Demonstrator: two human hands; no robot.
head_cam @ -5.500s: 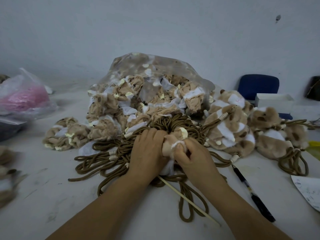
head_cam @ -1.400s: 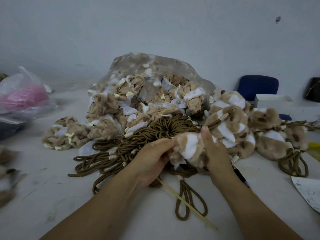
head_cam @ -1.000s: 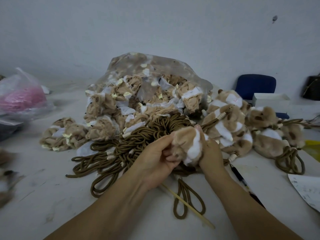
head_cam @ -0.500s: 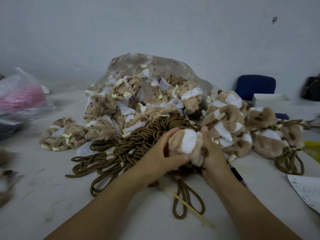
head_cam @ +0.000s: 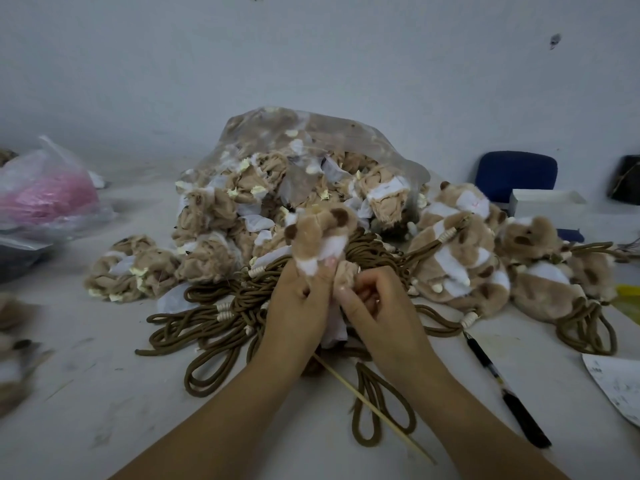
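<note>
Now | hands: left (head_cam: 298,308) + right (head_cam: 379,308) grip 1 plush (head_cam: 320,237) | 1 stick (head_cam: 374,408) | 1 pen (head_cam: 506,390)

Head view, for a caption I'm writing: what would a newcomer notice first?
At centre, the left hand and right hand grip a tan-and-white plush toy. Behind it a clear bag spills plush pieces onto a tangle of brown cords; stuffed toys pile up at right.
</note>
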